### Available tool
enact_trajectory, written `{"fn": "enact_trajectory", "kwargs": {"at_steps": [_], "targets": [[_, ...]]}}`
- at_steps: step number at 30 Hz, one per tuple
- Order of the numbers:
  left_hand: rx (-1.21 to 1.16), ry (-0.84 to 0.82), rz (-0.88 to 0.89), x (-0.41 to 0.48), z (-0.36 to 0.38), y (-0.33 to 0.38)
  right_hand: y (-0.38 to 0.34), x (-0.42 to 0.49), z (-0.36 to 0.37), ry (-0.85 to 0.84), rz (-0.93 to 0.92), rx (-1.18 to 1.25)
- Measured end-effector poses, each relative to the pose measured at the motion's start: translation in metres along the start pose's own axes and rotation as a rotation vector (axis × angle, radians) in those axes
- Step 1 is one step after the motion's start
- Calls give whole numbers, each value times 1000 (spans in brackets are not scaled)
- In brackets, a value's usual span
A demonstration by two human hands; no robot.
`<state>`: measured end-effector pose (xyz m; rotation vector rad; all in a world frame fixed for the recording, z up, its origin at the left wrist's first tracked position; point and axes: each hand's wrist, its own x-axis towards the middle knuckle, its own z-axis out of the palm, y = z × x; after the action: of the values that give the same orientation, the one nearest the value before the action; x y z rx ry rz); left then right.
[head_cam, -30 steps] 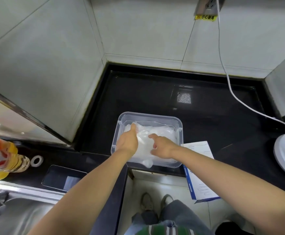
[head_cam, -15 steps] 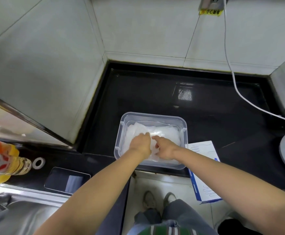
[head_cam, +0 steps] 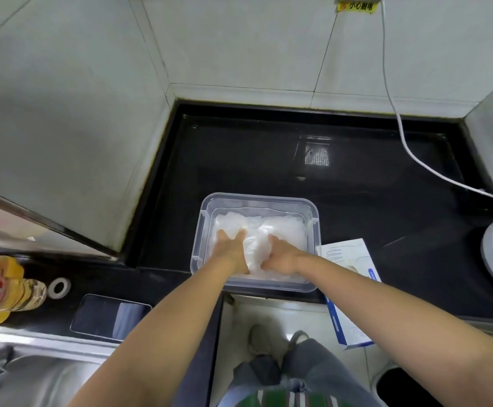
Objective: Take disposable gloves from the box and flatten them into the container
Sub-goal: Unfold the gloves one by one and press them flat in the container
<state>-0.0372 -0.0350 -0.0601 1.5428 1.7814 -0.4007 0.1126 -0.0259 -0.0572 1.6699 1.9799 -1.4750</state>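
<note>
Together left hand point(head_cam: 231, 254) and right hand point(head_cam: 284, 257), both flat, press gloves point(head_cam: 285, 227) lying crosswise.

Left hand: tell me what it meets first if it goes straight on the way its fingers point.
The left hand presses the gloves, fingers pointing away from the person. Past more glove plastic, it would probably meet the far wall of the container first.

Glove box point(head_cam: 345, 259) — half under right forearm point(head_cam: 386, 304); bottle point(head_cam: 1, 286) cut by left edge, print blurred.
</note>
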Motion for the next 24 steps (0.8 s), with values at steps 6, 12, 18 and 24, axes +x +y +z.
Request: {"fn": "enact_trajectory", "kwargs": {"at_steps": [6, 12, 18, 24], "targets": [[-9, 226, 36, -12, -6, 10, -5, -12, -21, 163, -85, 71], [-228, 625, 224, -37, -19, 69, 15, -50, -65, 545, -280, 293], [-460, 437, 518, -70, 5, 149, 86, -87, -84, 454, -13, 129], [-317, 48, 424, -79, 49, 185, 125, -113, -60, 196, 220, -317]]}}
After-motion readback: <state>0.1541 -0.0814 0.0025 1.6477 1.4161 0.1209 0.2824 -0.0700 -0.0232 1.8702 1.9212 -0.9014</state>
